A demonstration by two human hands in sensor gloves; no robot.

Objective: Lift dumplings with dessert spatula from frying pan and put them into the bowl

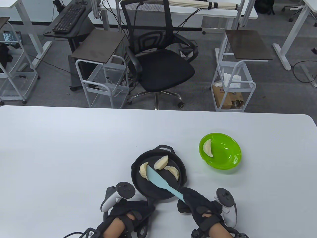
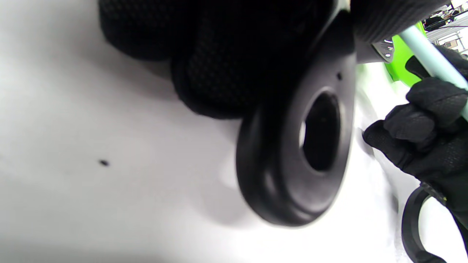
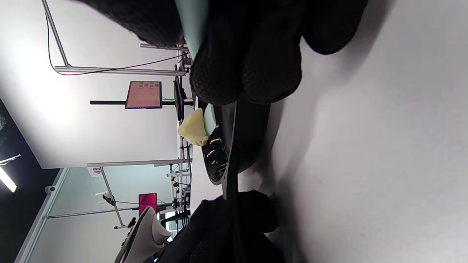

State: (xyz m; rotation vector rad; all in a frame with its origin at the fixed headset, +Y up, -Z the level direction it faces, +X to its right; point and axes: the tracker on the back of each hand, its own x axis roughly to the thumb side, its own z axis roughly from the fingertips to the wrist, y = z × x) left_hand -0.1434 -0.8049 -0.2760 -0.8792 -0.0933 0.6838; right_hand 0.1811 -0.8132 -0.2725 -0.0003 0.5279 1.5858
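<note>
A black frying pan point(image 1: 138, 182) sits near the table's front edge with three dumplings inside: left point(image 1: 143, 171), middle point(image 1: 161, 163), right point(image 1: 173, 171). My right hand point(image 1: 198, 202) grips the handle of a light-blue dessert spatula point(image 1: 158, 179); its blade lies in the pan with the tip against the left dumpling. My left hand point(image 1: 130, 214) grips the pan handle point(image 2: 296, 157). The green bowl point(image 1: 227, 161) stands to the right of the pan and holds one dumpling point(image 1: 207, 148). The right wrist view shows one dumpling point(image 3: 193, 129) above the pan rim point(image 3: 230, 153).
The white table point(image 1: 62, 153) stretches wide to the left and behind the pan. Beyond its far edge stand a black office chair point(image 1: 161, 64), wire carts point(image 1: 104, 81) and desks.
</note>
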